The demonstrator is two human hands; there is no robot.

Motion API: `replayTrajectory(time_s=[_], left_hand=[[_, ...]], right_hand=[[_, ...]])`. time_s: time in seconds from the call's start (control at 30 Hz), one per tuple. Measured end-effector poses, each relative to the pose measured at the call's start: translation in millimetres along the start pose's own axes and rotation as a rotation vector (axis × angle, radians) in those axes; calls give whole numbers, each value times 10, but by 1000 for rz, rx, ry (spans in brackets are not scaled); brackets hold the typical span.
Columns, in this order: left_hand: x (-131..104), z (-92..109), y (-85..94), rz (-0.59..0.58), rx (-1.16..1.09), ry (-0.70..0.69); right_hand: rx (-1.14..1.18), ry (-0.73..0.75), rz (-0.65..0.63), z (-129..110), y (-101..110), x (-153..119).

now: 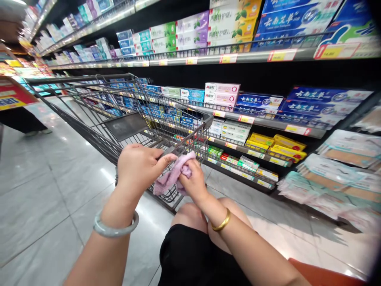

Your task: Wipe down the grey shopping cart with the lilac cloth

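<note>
Along the cart handle [190, 138], the right hand [193, 177] grips a lilac cloth [167, 180] (crumpled, partly hanging); at ten o'clock from it, the left hand [139, 165] is wrapped over the handle.

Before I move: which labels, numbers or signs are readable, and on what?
"云南艾草": blue boxes, upper and lower shelves.
"两面针护龈": white-yellow boxes.
"两面针": white-pink boxes.
All other print, including price tags and left sign: too small or blurred.
Lilac cloth: none.

Lilac cloth [167, 180] in right grip [194, 180]
</note>
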State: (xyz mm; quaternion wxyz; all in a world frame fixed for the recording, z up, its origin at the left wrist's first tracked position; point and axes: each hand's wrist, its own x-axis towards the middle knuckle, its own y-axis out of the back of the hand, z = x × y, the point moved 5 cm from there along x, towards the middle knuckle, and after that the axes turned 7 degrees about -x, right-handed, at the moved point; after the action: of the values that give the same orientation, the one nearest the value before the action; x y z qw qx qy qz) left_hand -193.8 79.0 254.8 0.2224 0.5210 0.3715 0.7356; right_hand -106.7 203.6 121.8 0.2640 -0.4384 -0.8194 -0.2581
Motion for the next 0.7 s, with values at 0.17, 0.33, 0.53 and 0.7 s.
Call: replayTrajectory(time_s=[0.17,0.33,0.53,0.7], left_hand=[[-73,-34,20,3,12,-64],[-169,-30,61,80,81,-204],[-219,33,131,108,85,-250],[-260,101,162,76,57,-272]], right_hand=[[35,-42,179,-98,214,110],[-17,150,189,-441,331,471],[-69,114,122,-107,210,21],[-46,-11,326,-149,534,219]])
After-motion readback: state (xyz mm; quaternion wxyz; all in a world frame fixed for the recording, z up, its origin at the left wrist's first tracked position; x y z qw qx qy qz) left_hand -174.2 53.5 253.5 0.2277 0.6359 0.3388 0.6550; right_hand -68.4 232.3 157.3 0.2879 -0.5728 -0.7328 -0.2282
